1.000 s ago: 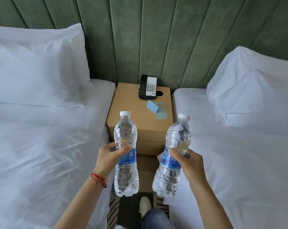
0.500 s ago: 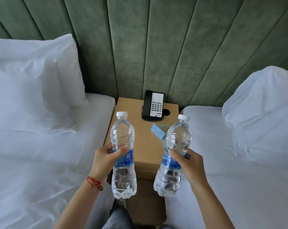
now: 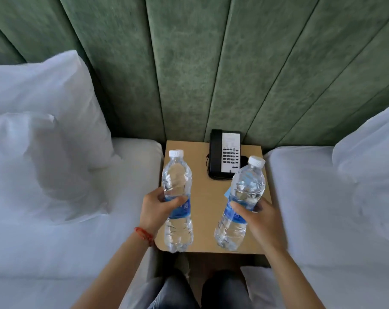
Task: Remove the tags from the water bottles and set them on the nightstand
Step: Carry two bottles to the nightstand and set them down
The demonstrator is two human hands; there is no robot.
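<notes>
- Two clear plastic water bottles with white caps and blue labels, held above the tan wooden nightstand [image 3: 202, 221]: left bottle [image 3: 177, 197] upright, right bottle [image 3: 242, 204] tilted rightward; neither visibly set down.
- Left hand [image 3: 158, 210] wrapped around the label band, thumb across the front; right hand [image 3: 259, 221] clasping its bottle likewise.
- Probable risks: tilted bottle toppling if released off-vertical; base landing past the front edge; contact with the black-and-white desk telephone [image 3: 225, 155] behind.
- Small blue card [image 3: 226, 193] partly hidden behind the right bottle.
- Forearms extended forward, wrists level.

Soft even daylight, slight motion blur, wide-angle bending at edges, source perhaps rightward
</notes>
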